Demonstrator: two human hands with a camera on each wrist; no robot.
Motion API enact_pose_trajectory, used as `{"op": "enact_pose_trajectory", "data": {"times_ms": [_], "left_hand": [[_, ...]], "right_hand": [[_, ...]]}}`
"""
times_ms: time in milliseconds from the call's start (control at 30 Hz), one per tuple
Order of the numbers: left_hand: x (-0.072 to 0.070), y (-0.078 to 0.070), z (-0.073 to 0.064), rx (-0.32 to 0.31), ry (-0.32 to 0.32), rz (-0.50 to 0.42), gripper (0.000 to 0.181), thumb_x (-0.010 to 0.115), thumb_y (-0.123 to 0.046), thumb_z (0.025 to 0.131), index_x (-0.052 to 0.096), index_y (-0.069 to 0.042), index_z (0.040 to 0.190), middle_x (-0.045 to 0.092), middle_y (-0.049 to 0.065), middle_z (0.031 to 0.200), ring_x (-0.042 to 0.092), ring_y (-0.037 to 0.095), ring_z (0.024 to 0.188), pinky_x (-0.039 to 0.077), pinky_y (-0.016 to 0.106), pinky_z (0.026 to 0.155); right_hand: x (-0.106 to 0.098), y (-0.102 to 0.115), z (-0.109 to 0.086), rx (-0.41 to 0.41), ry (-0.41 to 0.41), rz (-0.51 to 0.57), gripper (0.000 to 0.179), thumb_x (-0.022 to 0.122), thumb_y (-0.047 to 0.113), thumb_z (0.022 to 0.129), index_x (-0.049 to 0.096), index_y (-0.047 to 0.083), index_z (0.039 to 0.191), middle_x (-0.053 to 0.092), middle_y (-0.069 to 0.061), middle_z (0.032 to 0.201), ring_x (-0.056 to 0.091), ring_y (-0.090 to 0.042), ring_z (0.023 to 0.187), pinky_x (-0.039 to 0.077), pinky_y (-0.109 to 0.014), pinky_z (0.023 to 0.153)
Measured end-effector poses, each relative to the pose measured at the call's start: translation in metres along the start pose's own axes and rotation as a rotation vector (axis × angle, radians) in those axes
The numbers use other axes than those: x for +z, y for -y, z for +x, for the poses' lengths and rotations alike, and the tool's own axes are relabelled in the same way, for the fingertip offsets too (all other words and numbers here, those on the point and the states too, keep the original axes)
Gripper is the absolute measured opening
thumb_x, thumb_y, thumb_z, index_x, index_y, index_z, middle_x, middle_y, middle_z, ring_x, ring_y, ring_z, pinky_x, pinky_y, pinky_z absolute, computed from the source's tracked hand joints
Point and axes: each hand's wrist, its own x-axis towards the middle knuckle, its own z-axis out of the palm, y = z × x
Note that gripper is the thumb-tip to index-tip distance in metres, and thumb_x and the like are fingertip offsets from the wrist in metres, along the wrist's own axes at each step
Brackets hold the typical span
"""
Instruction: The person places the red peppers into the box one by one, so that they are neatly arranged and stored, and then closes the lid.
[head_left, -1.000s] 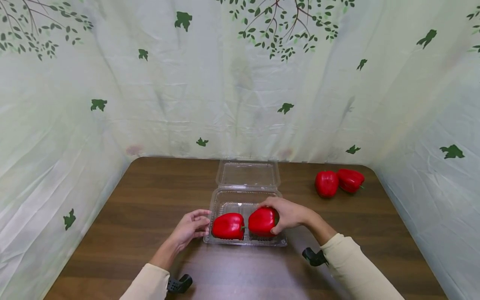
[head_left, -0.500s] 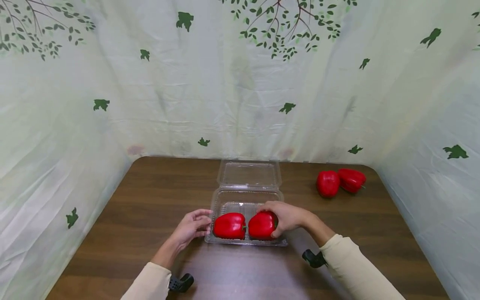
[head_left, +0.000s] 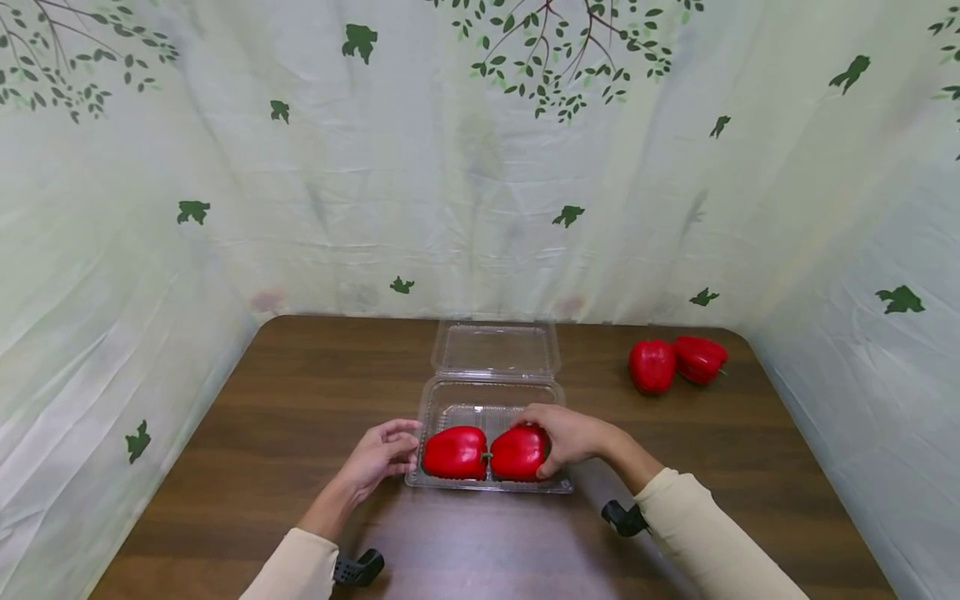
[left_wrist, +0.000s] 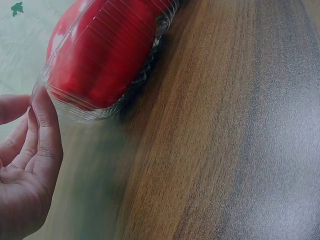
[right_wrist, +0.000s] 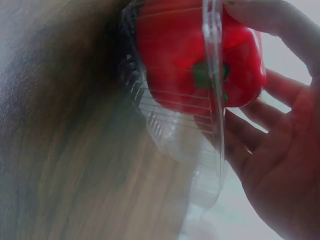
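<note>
A clear plastic clamshell container [head_left: 467, 415] lies open on the table, its lid [head_left: 495, 348] folded back. My left hand [head_left: 378, 458] pinches its left rim between thumb and fingers, as the left wrist view confirms. Two red bell peppers lie side by side in the front half of the base. The left pepper [head_left: 454, 452] is on its side with its stem toward the right. Around the right pepper [head_left: 517, 454] curl the thumb and fingers of my right hand [head_left: 576, 435]. In the right wrist view, that pepper's green stem end [right_wrist: 202, 75] shows through the container wall.
Two more red bell peppers, one upright-looking [head_left: 652, 367] and one lying tilted [head_left: 701, 360], touch at the back right of the brown wooden table [head_left: 300, 392]. A pale leaf-print curtain [head_left: 480, 208] surrounds the back and sides.
My right hand has lowered the right pepper into the base and shifted it left, up close to the left pepper. The left hand keeps its hold on the rim.
</note>
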Motion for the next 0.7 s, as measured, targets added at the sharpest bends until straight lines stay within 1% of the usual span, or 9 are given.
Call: {"op": "enact_pose_trajectory", "data": {"times_ms": [133, 267, 467, 700], "left_hand": [[-0.0007, -0.0005, -0.0009, -0.002, 0.004, 0.003, 0.042, 0.056, -0.007, 0.096, 0.042, 0.009, 0.133, 0.062, 0.004, 0.086, 0.06, 0.016, 0.07, 0.056, 0.027, 0.07], [-0.0009, -0.0001, -0.0006, 0.002, 0.007, -0.002, 0.043, 0.055, -0.007, 0.096, 0.041, 0.01, 0.133, 0.062, 0.004, 0.086, 0.06, 0.016, 0.07, 0.056, 0.026, 0.069], [-0.0015, 0.0012, 0.0002, 0.007, 0.012, -0.005, 0.042, 0.054, -0.005, 0.096, 0.041, 0.01, 0.133, 0.061, 0.004, 0.086, 0.059, 0.015, 0.07, 0.056, 0.026, 0.07], [-0.0007, 0.0011, 0.0005, 0.01, 0.014, 0.001, 0.041, 0.054, -0.004, 0.096, 0.041, 0.01, 0.132, 0.061, 0.004, 0.086, 0.059, 0.016, 0.07, 0.056, 0.027, 0.069]], "right_hand": [[0.0006, -0.0021, -0.0003, 0.0, 0.005, 0.019, 0.062, 0.082, 0.015, 0.07, 0.056, 0.011, 0.126, 0.055, -0.002, 0.119, 0.051, -0.022, 0.108, 0.051, -0.034, 0.083], [0.0005, -0.0033, -0.0005, -0.002, -0.005, 0.011, 0.056, 0.08, 0.02, 0.074, 0.058, 0.012, 0.125, 0.056, -0.002, 0.119, 0.051, -0.021, 0.107, 0.05, -0.033, 0.084], [0.0011, -0.0046, 0.0001, -0.002, -0.007, 0.02, 0.057, 0.081, 0.02, 0.073, 0.059, 0.011, 0.125, 0.056, -0.002, 0.119, 0.051, -0.021, 0.107, 0.05, -0.031, 0.082], [0.0021, -0.0072, -0.0004, -0.026, -0.028, 0.02, 0.055, 0.081, 0.022, 0.073, 0.06, 0.011, 0.124, 0.057, -0.003, 0.12, 0.052, -0.021, 0.108, 0.051, -0.03, 0.082]]}}
